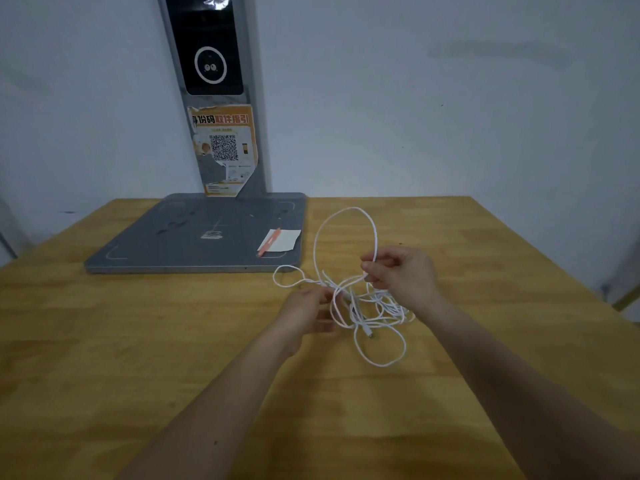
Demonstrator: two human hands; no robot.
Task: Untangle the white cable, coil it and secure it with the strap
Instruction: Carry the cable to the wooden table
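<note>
A tangled white cable (360, 306) lies in loose loops on the wooden table (138, 341), right of centre. My right hand (401, 275) pinches a strand and holds up one tall loop that arcs toward the wall. My left hand (308, 313) grips strands at the left side of the tangle, with a small loop trailing left of it on the table. A plug end of the cable (370, 335) hangs below the knot, and a wide loop rests in front of it. An orange strap-like strip (268, 242) lies on a white slip on the grey plate.
A grey flat base plate (194, 233) with an upright post carrying a dark screen (207, 46) and an orange QR sticker (225, 147) stands at the back left against the wall. A white paper slip (285, 239) lies on the plate's right corner.
</note>
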